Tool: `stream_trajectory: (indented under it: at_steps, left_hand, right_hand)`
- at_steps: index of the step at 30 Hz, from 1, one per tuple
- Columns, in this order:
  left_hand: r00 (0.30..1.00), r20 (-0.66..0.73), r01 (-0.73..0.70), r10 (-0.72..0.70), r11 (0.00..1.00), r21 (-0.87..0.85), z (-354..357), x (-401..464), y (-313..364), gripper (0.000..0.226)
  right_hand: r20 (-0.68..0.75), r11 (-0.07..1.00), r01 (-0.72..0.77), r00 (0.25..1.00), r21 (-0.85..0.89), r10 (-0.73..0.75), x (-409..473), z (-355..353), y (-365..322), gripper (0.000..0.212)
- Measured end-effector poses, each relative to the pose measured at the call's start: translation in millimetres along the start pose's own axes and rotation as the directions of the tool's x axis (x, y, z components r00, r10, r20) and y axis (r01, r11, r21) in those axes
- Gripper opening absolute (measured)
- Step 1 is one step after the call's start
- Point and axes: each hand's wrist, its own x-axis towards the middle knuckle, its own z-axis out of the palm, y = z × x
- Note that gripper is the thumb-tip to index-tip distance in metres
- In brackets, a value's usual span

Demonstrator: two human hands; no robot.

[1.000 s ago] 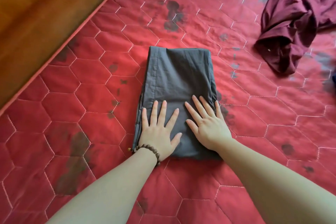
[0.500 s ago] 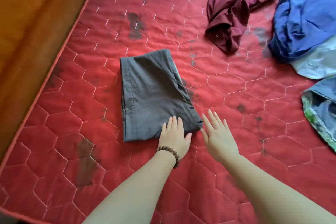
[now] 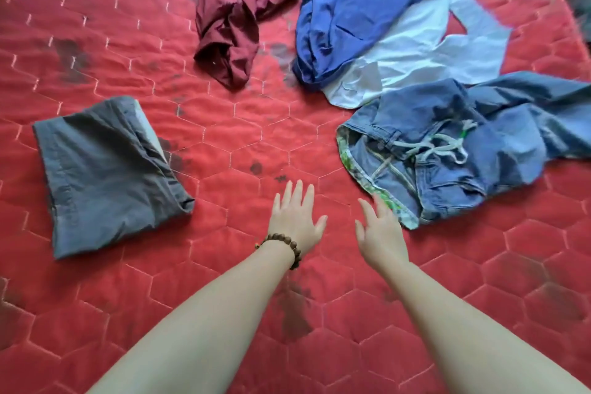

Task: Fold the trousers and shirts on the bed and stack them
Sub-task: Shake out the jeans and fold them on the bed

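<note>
Both hands are out over the red quilted bed, fingers straight and spread, holding nothing. The left hand, with a bead bracelet at the wrist, hovers over bare mattress; the right hand sits just beside the waistband of the denim trousers, which lie crumpled with the drawstring loose and one leg trailing off to the right.

The folded grey trousers rest well apart on the left, the first piece of the stack by the look of it. Further back, the maroon shirt is bunched up, and the blue garment lies partly over a pale blue shirt.

Here's the risk: the denim's upper edge touches or overlaps that pale shirt, so a quick pull on the waistband could drag the shirt along and tangle the heap further. The loose drawstring might get trapped inside a fold and leave a lump. And that grey fold has an open, puffy right edge; stacking heavy denim on it off-centre could tip it open.
</note>
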Motion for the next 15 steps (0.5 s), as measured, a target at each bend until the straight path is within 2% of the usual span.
stream_trajectory:
  at_steps: [5, 8, 11, 13, 15]
  left_hand:
    - [0.999, 0.017, -0.045, 0.045, 0.998, 0.046, 40, 34, 93, 0.079]
    - [0.998, 0.035, -0.058, 0.056, 0.997, 0.050, 63, 54, 129, 0.087]
    - [0.991, 0.044, -0.129, 0.125, 0.988, 0.086, 82, 76, 150, 0.093]
    - [0.978, 0.078, -0.199, 0.192, 0.975, 0.094, 94, 88, 159, 0.095]
    - [0.960, 0.128, -0.258, 0.250, 0.965, 0.049, 106, 96, 168, 0.095]
  right_hand:
    - [0.019, 0.992, 0.044, 0.999, -0.119, -0.042, 27, -14, 92, 0.064]
    - [0.075, 0.972, 0.091, 0.994, -0.219, -0.076, 51, -18, 134, 0.085]
    - [0.128, 0.933, 0.161, 0.984, -0.321, -0.126, 73, -13, 164, 0.104]
    - [0.165, 0.916, 0.179, 0.978, -0.359, -0.126, 85, -5, 180, 0.110]
    - [0.200, 0.927, 0.177, 0.973, -0.330, -0.115, 94, 4, 189, 0.107]
